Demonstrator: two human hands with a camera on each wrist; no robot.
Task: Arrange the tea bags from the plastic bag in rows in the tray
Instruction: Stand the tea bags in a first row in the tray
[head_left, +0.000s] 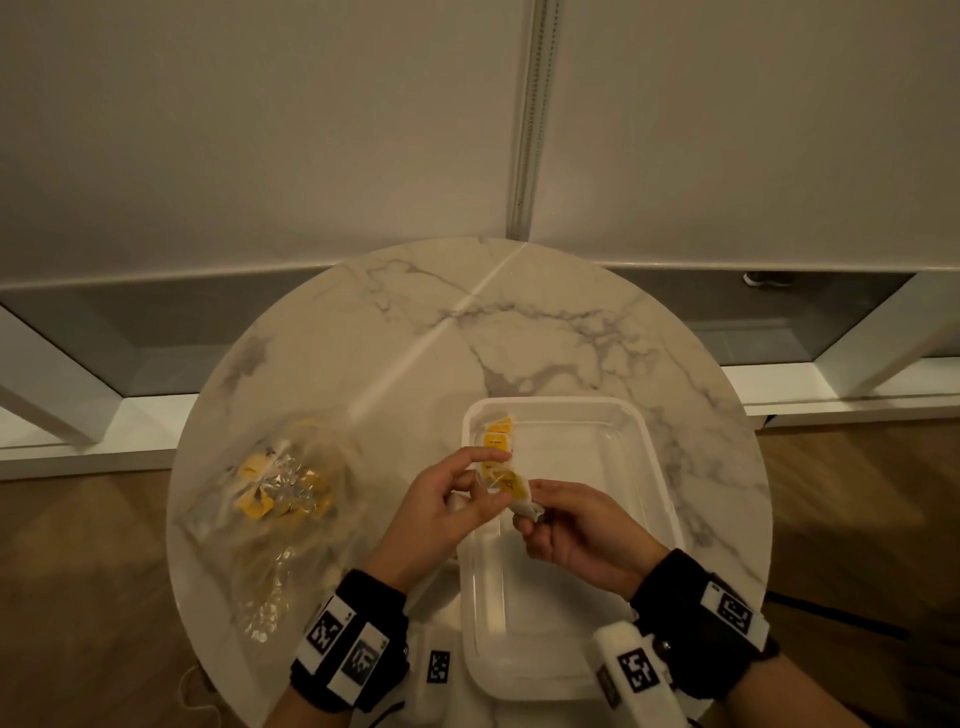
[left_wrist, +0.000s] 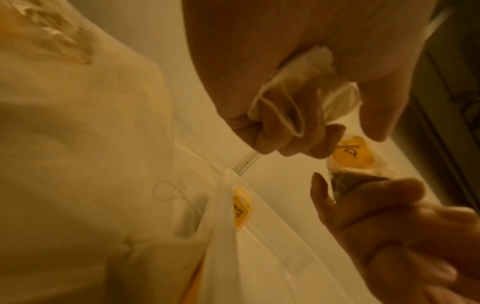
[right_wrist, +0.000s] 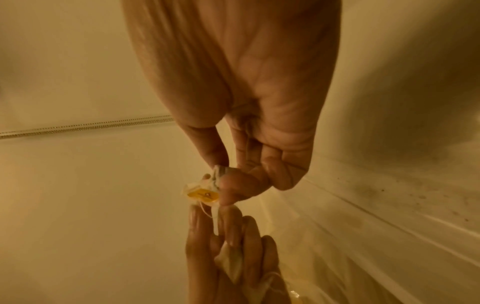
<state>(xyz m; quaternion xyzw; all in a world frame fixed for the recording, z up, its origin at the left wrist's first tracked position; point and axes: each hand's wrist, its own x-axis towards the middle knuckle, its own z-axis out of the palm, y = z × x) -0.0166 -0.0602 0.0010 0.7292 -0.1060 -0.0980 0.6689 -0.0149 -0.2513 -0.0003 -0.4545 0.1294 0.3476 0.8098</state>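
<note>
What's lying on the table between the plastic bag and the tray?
Nothing: in the head view, only bare marble table shows between the plastic bag and the tray.

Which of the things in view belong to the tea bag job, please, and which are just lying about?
Part of the job:
- tea bag held between left hand and right hand
- tea bags in the tray, far left corner
- tray
- plastic bag, more tea bags inside

Just lying about:
- marble table
- white block with a black-and-white marker beside the tray
</note>
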